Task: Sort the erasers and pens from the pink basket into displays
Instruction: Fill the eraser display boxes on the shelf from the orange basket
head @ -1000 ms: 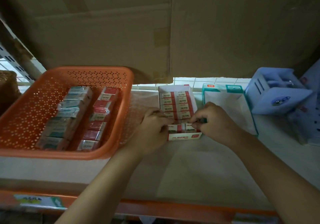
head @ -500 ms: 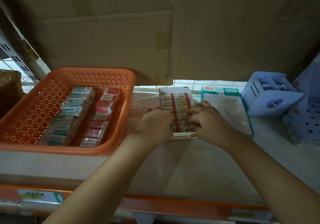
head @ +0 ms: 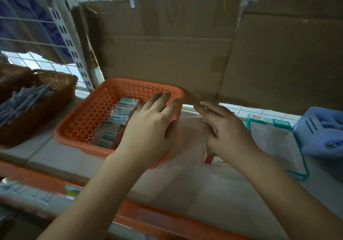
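**Erasers in the pink basket, both hands open above the shelf**

The erasers (head: 118,117) lay in tight rows inside the perforated pink basket (head: 89,117), and the ones in view had pale teal wrappers, a little blurred. The basket stood on the shelf (head: 61,158). The left hand (head: 148,134) was above its right side, with fingers (head: 161,100) straight and slightly spread, holding nothing. The right hand (head: 228,134) was just beside it, over a red-and-white display box (head: 210,159) that it mostly hid. Its fingers were also stretched out and empty; whether they touched the box I could not tell.
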